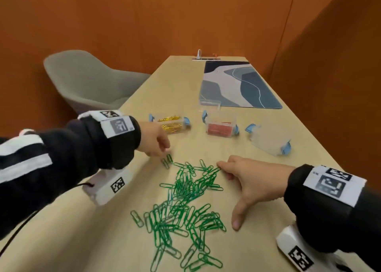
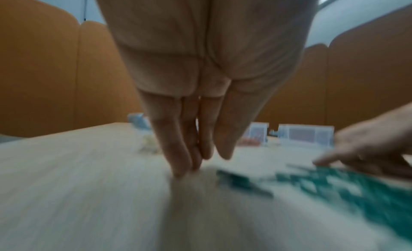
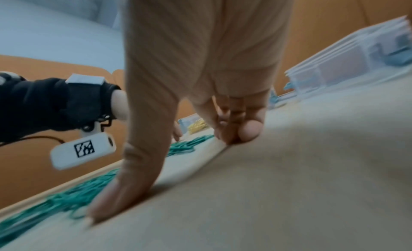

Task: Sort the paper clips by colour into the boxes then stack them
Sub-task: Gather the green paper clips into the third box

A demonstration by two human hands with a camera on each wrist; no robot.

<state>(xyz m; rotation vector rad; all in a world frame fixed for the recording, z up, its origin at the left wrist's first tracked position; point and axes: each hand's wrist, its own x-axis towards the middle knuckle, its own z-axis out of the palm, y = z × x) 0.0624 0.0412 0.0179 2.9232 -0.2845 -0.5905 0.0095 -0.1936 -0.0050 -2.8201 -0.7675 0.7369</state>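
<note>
left hand [image 1: 153, 140]: my fingers straight, pressed together, tips on the table by two stray clips [image 1: 167, 161].
green clips [image 1: 185, 205]: loose pile between my hands, unboxed.
right hand [image 1: 250, 181]: spread, fingertips down at pile's edge.
empty box [image 1: 270, 140]: well apart.
risk: i judge raking could scatter or tangle clips.

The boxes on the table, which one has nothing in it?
The clear box farthest right, tilted, with blue latches, looks empty. The left box holds gold clips and the middle box holds red ones.
</note>
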